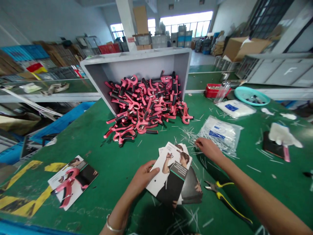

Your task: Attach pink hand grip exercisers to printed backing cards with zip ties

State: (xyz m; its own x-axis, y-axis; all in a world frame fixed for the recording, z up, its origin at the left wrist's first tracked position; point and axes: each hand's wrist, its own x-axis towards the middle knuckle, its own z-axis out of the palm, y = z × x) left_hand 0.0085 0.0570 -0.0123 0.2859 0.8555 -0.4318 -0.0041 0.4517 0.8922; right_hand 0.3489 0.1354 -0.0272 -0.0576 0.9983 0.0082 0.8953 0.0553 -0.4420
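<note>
My left hand [143, 178] grips the left edge of a printed backing card [171, 173] and lifts it off a small stack of the same cards [193, 192] on the green table [110, 163]. My right hand [207, 148] reaches to the right of the card, fingertips pinched among loose white cable ties [189, 135] beside a clear bag of ties [221, 132]. What the fingers pinch is too small to see. A heap of pink and black hand grippers [146, 104] spills from a grey bin [137, 63] behind.
A finished card with a pink hand gripper [72, 182] lies at the left. Yellow-handled pliers [222, 195] lie by my right forearm. Further right are another bag [236, 108], a teal dish [251, 96], a red tray [214, 90] and a white glove [283, 135].
</note>
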